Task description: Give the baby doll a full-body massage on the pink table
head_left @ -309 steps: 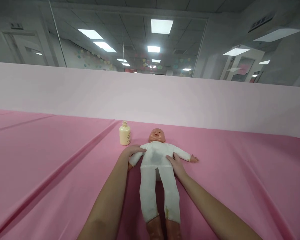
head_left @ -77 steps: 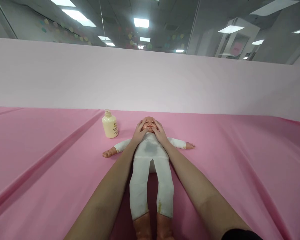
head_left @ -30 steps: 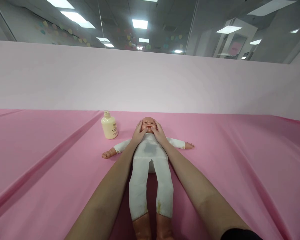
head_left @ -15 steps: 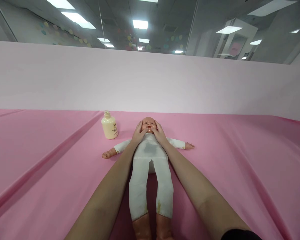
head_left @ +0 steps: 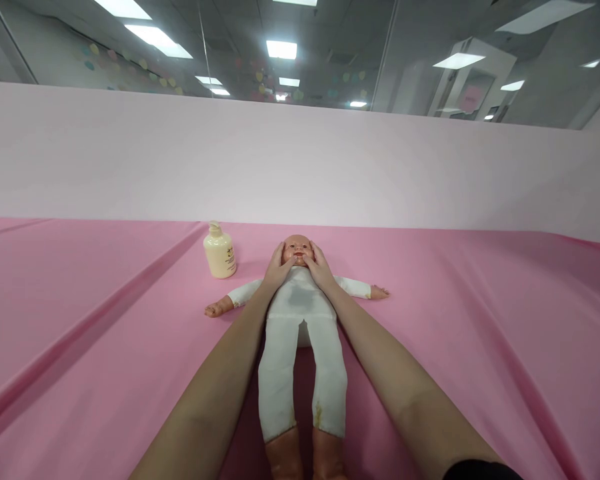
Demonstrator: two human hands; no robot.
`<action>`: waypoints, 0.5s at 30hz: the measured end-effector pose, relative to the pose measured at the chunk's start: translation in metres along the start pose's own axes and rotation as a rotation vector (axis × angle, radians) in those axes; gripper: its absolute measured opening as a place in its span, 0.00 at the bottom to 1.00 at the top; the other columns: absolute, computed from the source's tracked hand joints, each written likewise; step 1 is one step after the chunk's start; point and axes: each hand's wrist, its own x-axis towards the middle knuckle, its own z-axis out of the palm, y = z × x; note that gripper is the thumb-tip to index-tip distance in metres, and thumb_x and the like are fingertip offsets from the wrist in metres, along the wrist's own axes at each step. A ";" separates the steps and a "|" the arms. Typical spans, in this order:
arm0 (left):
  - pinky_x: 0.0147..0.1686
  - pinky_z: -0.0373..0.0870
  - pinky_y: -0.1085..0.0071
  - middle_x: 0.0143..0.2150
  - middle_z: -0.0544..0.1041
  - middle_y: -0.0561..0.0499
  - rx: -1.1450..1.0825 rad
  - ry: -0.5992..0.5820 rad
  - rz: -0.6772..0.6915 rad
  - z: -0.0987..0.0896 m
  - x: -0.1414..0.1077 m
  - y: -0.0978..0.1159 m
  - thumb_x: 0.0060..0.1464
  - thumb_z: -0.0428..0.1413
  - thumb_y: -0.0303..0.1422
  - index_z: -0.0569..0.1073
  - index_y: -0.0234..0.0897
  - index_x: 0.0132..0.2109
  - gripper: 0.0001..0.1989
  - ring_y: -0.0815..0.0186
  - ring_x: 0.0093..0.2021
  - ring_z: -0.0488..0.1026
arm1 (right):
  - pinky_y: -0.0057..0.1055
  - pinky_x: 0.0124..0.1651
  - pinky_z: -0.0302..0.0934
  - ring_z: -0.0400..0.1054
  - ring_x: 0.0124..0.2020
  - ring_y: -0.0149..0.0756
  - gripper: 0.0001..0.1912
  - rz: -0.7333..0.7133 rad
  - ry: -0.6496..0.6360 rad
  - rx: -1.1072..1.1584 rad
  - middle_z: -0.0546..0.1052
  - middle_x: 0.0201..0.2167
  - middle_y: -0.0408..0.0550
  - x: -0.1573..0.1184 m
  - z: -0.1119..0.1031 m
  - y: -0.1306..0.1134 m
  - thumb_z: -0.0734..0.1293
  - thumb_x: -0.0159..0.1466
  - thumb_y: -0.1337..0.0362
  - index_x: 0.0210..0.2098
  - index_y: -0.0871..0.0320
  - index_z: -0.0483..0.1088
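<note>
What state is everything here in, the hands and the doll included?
Left hand: open, cupped against the doll's face.
Right hand: open, cupped against the other side.
Doll: lying on its back, arms spread.
White cloth: on the doll, stained near the ankles.
Bottle: upright.
Sheet: spread out, creased.
Lights: on.

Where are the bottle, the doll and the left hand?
Bottle (head_left: 221,255): head view, on its rounded body.
Doll (head_left: 303,297): head view, on its white-clad torso.
Left hand (head_left: 277,269): head view, on its back.

Left hand (head_left: 277,269), right hand (head_left: 320,269) both cupped
</note>
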 end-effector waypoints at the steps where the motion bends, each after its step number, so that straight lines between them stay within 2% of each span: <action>1: 0.67 0.46 0.63 0.70 0.51 0.48 0.002 0.001 -0.002 0.000 0.000 0.000 0.57 0.54 0.44 0.53 0.40 0.68 0.36 0.60 0.70 0.47 | 0.38 0.70 0.41 0.46 0.67 0.37 0.33 -0.001 0.000 0.004 0.54 0.66 0.44 0.000 0.000 0.000 0.62 0.64 0.54 0.66 0.53 0.53; 10: 0.67 0.46 0.65 0.70 0.51 0.47 -0.003 0.001 -0.014 0.000 -0.001 0.007 0.56 0.55 0.44 0.53 0.39 0.67 0.36 0.61 0.70 0.48 | 0.38 0.70 0.41 0.47 0.66 0.37 0.32 -0.022 0.000 0.035 0.55 0.66 0.44 0.000 0.000 0.004 0.62 0.64 0.55 0.65 0.53 0.54; 15: 0.68 0.46 0.66 0.69 0.55 0.47 -0.080 0.046 -0.020 0.001 0.002 0.002 0.63 0.45 0.44 0.58 0.37 0.65 0.28 0.64 0.69 0.50 | 0.38 0.70 0.42 0.48 0.66 0.38 0.31 -0.025 0.007 0.058 0.55 0.65 0.44 0.001 0.001 0.006 0.62 0.65 0.53 0.65 0.53 0.55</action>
